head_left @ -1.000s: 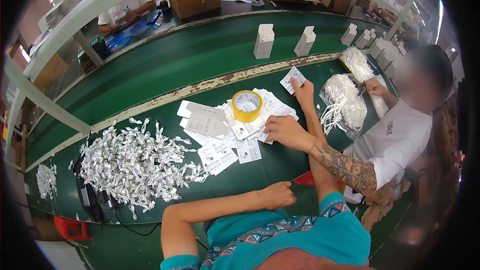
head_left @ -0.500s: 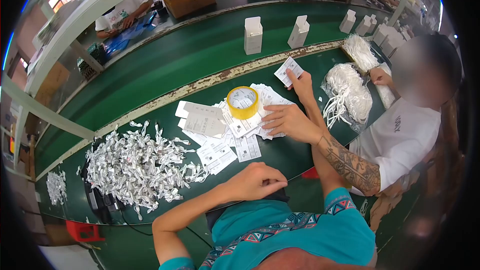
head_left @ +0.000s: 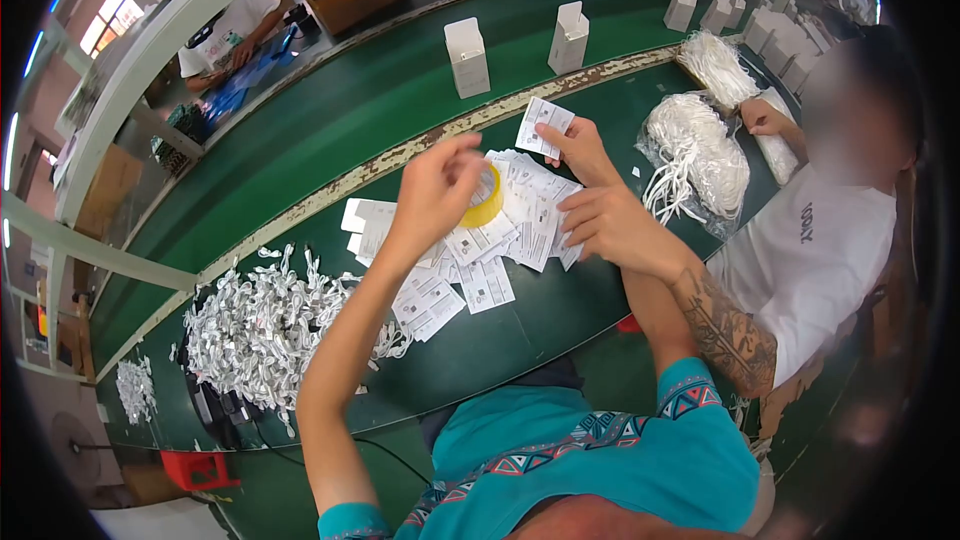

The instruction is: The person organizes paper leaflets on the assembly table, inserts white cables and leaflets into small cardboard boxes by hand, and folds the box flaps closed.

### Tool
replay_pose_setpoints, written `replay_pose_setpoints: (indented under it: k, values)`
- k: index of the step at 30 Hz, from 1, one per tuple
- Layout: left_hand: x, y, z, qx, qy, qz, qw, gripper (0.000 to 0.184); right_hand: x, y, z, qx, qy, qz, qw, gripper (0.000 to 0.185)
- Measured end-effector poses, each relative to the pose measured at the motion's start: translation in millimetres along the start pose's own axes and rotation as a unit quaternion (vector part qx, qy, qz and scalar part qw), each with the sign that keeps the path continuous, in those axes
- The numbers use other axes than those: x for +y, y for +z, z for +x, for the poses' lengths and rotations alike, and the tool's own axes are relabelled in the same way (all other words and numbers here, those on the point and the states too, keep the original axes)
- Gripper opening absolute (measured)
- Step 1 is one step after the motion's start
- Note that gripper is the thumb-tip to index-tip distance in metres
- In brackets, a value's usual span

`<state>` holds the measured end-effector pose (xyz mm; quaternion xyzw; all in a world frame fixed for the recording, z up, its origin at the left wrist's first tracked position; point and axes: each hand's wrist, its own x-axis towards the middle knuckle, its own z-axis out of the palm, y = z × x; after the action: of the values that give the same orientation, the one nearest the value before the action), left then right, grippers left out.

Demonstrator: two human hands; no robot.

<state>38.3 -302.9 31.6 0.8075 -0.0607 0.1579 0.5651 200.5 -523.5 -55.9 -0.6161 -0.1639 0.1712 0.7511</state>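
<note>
My right hand pinches a small printed leaflet above the far side of the leaflet pile. My left hand is raised over the roll of yellow tape, hiding part of it; its fingers are loosely bent, apart and hold nothing. Under the tape, printed leaflets lie spread in overlapping layers. A flattened white box lies at their left, partly covered by my forearm. A co-worker's tattooed arm crosses over my right forearm, and that person's hand rests at the pile's right edge.
A heap of white cables covers the left of the table. White cord bundles lie at right, near the co-worker's other hand. White boxes stand on the green belt beyond the worn ledge. Another person sits across it.
My left hand has risen from the table's near edge to above the tape. My right hand still holds the leaflet. The view has shifted slightly.
</note>
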Motion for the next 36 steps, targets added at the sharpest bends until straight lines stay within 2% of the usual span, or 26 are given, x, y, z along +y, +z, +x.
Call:
replay_pose_setpoints:
  k: [2,4,5,7,8,10,12,13,16,17,18,19,21,22,23,24,26,27,28,29,30,31,32,34,35,36]
  values:
    - [-2,17,33,-0.006,0.008,0.112,0.994,0.042,6,-1,2,-0.013,0.007,0.023,1.0,0.022]
    - [-19,40,60,-0.004,-0.055,0.144,0.988,0.047,-2,2,-3,-0.044,0.0,0.066,0.997,0.017]
    - [-27,48,70,0.001,-0.056,0.146,0.988,0.047,-7,0,-4,-0.046,0.008,0.037,0.998,0.018]
    - [-41,58,84,-0.067,-0.136,-0.037,0.988,0.038,-12,-2,-7,-0.045,0.002,0.041,0.998,0.02]
    - [-41,62,86,-0.061,-0.136,-0.033,0.988,0.038,-15,1,-8,-0.036,-0.003,0.043,0.998,0.022]
    - [-44,68,88,0.008,-0.035,0.001,0.999,0.03,-20,3,-7,-0.006,-0.008,0.082,0.997,0.024]
    - [-38,67,83,0.029,-0.022,0.016,0.999,0.024,-23,-8,-6,-0.042,0.036,0.209,0.976,0.024]
    - [-37,66,81,0.034,-0.004,0.037,0.999,0.023,-21,-7,-5,-0.017,0.003,0.188,0.982,0.023]
    - [-31,66,77,0.054,0.01,0.054,0.997,0.022,-17,-5,-5,0.006,-0.007,0.162,0.987,0.022]
    - [-25,65,78,0.046,-0.084,-0.054,0.994,0.02,-17,-5,-4,0.006,-0.005,0.162,0.987,0.022]
    - [-20,65,79,0.035,-0.178,-0.162,0.97,0.018,-16,-5,-4,-0.013,0.001,0.098,0.995,0.022]
    - [-27,62,80,0.033,-0.182,-0.162,0.969,0.018,-18,-4,-6,-0.03,0.01,0.033,0.999,0.021]
    - [-42,56,84,-0.079,-0.165,-0.192,0.964,0.018,-19,2,-9,-0.026,0.01,0.034,0.999,0.02]
    - [-43,57,83,-0.083,-0.168,-0.197,0.962,0.018,-19,4,-9,-0.027,0.004,0.033,0.999,0.02]
    - [-44,58,83,-0.063,-0.138,-0.159,0.976,0.017,-15,0,-7,-0.045,0.0,0.023,0.999,0.029]
    - [-44,58,84,-0.042,-0.106,-0.12,0.986,0.017,-16,-3,-7,-0.041,0.003,0.02,0.999,0.029]
    - [-47,60,83,-0.031,-0.101,-0.124,0.987,0.019,-21,-1,-7,-0.073,0.016,0.158,0.985,0.049]
    - [-48,60,81,0.003,-0.028,-0.067,0.997,0.021,-29,-5,-8,-0.095,0.085,0.212,0.969,0.071]
    - [-49,57,78,0.039,0.043,-0.006,0.998,0.024,-33,-8,-9,-0.113,0.103,0.242,0.958,0.083]
    - [-46,52,76,0.054,0.142,0.09,0.984,0.024,-32,-12,-8,-0.129,0.11,0.228,0.959,0.077]
    - [-43,49,73,0.062,0.134,0.097,0.984,0.024,-28,-13,-7,-0.143,0.116,0.213,0.959,0.071]
    - [-40,49,70,0.063,0.199,0.118,0.971,0.022,-27,-5,-12,-0.103,0.077,0.156,0.979,0.048]
    - [-38,47,67,0.062,0.265,0.136,0.953,0.02,-26,2,-14,-0.109,0.08,0.155,0.979,0.048]
    - [-36,35,68,0.037,0.259,0.137,0.955,0.017,-26,10,-15,-0.005,0.011,0.023,1.0,0.032]
    - [-34,23,70,0.073,0.234,0.189,0.951,0.021,-31,11,-15,0.044,-0.053,-0.026,0.997,0.023]
    - [-32,8,73,0.11,0.208,0.239,0.942,0.027,-39,12,-15,0.044,-0.056,-0.03,0.997,0.023]
